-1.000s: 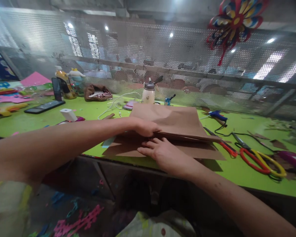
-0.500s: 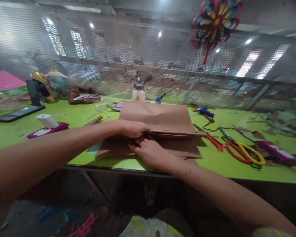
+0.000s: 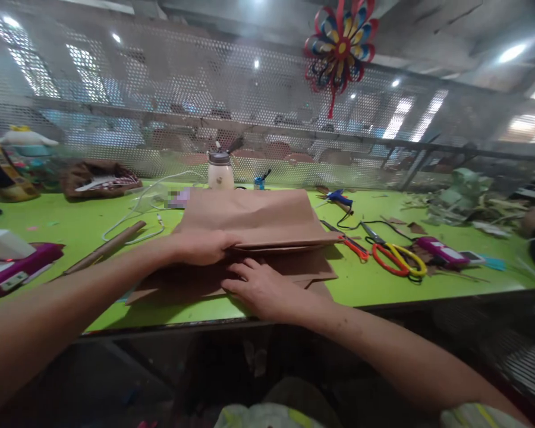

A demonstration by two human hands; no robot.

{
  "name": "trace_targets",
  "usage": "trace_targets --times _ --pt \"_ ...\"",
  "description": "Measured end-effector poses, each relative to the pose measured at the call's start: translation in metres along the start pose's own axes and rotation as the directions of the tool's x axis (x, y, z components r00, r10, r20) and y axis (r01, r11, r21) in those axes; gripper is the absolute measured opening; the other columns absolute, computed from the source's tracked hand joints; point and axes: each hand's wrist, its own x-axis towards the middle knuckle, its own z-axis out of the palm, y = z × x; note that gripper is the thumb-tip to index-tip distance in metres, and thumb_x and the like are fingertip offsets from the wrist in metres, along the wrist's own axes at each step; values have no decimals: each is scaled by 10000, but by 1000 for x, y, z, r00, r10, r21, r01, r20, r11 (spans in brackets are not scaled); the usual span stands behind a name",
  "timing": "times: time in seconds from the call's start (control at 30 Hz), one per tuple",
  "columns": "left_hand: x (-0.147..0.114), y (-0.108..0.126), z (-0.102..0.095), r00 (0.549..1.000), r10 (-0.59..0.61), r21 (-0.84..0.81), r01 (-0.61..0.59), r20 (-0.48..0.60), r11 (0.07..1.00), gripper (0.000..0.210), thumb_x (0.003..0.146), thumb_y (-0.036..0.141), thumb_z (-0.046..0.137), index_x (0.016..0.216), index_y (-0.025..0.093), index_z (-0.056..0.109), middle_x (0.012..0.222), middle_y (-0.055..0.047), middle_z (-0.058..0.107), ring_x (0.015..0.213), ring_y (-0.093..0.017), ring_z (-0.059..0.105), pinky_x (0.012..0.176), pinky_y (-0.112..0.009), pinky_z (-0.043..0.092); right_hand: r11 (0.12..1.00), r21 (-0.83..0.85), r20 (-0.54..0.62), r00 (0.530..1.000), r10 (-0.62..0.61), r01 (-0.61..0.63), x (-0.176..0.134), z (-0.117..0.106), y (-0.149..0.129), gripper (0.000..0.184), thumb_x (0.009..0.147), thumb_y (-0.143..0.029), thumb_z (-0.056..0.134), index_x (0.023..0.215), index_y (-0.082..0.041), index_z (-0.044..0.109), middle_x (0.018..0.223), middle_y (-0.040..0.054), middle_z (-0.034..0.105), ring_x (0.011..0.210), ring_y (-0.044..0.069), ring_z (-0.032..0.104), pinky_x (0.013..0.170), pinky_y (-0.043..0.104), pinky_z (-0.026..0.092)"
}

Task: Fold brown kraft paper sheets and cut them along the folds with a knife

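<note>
1. Since the earlier frame the view is swinging, so everything is sitting further left in the picture; both hands are staying at the brown paper.
2. The folded, matte brown paper sheets (image 3: 254, 214) are lying mid-frame on the lime-green, smooth-topped bench (image 3: 365, 288), their near edge lifting above a flat brown paper sheet (image 3: 314, 270).
3. The left hand (image 3: 207, 246) is keeping its grip clamped on that near edge, left of centre; its fingertips are hiding underneath.
4. The right hand (image 3: 265, 288) is hovering or resting palm-down just below, fingers spreading apart and closing on nothing visible; I cannot tell whether they are touching paper.
5. The paper is probably handling as light and springy, bending readily and creasing under hard pinching; its dull face is suggesting little slipperiness. The doubled near edge is seemingly offering the firmest hold.
6. Red-and-yellow-handled steel scissors (image 3: 397, 255) are lying right of centre.
</note>
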Motion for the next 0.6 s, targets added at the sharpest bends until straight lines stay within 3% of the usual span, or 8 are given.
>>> trace_targets --times 0.17,0.23,0.33,0.37,0.4,0.5,0.6 --pt "-10 7 28 996 -19 51 23 -89 998 597 780 99 428 1361 229 476 1387 -39 515 1218 -205 513 1033 -318 390 975 198 -262 964 -45 100 -25 -27 -5 177 867 -95 477 973 -135 613 1009 107 660 899 175 547 812 308 479" --pt "-13 11 42 991 -17 91 30 -136 995 600 790 141 457 1385 212 448 1423 -67 471 1266 -226 468 1063 -349 364 975 222 -371 927 61 25 -39 -43 12 156 880 -128 478 942 -143 620 914 98 665 858 178 562 777 313 486" --pt "-17 18 58 977 -54 129 82 -204 988 592 829 314 520 1404 215 426 1458 -104 415 1321 -303 393 1091 -450 314 944 191 -482 812 329 -269 -60 -53 62 178 913 -219 477 886 -171 646 828 77 665 804 188 584 754 340 483" --pt "-18 20 61 975 -70 132 100 -212 986 609 841 408 523 1411 219 417 1468 -112 399 1338 -327 363 1096 -484 291 913 204 -475 779 409 -354 -67 -51 80 191 914 -249 482 879 -173 655 841 78 675 809 193 598 775 352 485" --pt "-19 22 63 974 -84 131 113 -212 985 646 845 503 508 1418 222 408 1478 -117 382 1354 -344 331 1101 -508 267 886 212 -429 775 464 -413 -73 -47 96 204 914 -280 487 911 -176 663 873 81 686 824 198 610 789 360 488" --pt "-21 23 64 979 -99 124 122 -180 985 764 824 684 428 1437 229 375 1511 -108 321 1395 -352 242 1121 -525 201 868 141 -185 848 496 -477 -89 -31 122 303 895 -366 523 1094 -176 652 1102 122 661 1031 243 586 915 416 459" --pt "-22 20 59 981 -114 90 129 -160 988 701 868 664 360 1414 228 413 1508 -87 334 1389 -313 274 1127 -469 218 892 64 20 894 447 -447 -98 -20 118 444 885 -430 532 1247 -180 585 1304 148 552 1206 272 479 1031 472 370"
